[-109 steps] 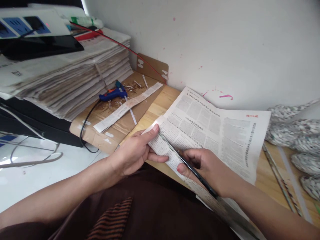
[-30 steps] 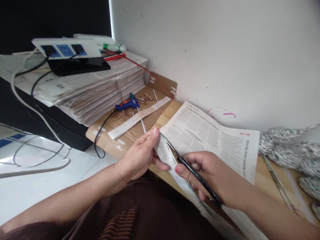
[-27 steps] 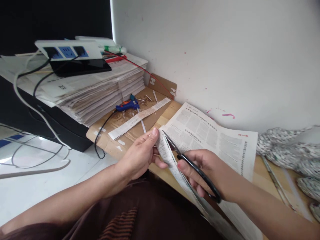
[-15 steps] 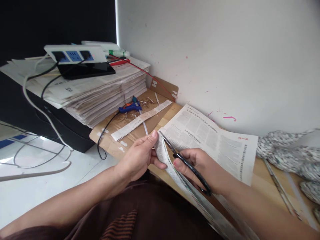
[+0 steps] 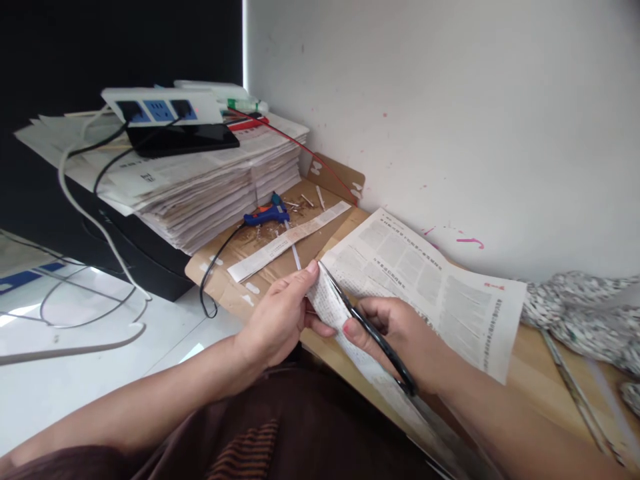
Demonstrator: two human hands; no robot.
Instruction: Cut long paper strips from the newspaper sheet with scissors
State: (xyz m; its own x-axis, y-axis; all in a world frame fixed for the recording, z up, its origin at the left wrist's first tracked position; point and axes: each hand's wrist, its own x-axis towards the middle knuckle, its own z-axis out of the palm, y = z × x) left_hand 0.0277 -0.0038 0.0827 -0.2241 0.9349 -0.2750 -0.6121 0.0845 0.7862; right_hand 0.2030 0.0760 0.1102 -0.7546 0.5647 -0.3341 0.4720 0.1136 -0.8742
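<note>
Though apart from the hands [image 5: 280, 312] [image 5: 400, 333], paper strip [image 5: 290, 240] beside blue glue gun [image 5: 267, 213].

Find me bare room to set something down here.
Bare wood shows between the newspaper and the rods. Crowded: around the glue gun, with scraps and a paper strip; on the stack, with a black device and power strip.

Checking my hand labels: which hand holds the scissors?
The right hand, closed around the black-handled scissors; the left hand instead pinches the printed paper beside the blade tips.
</note>
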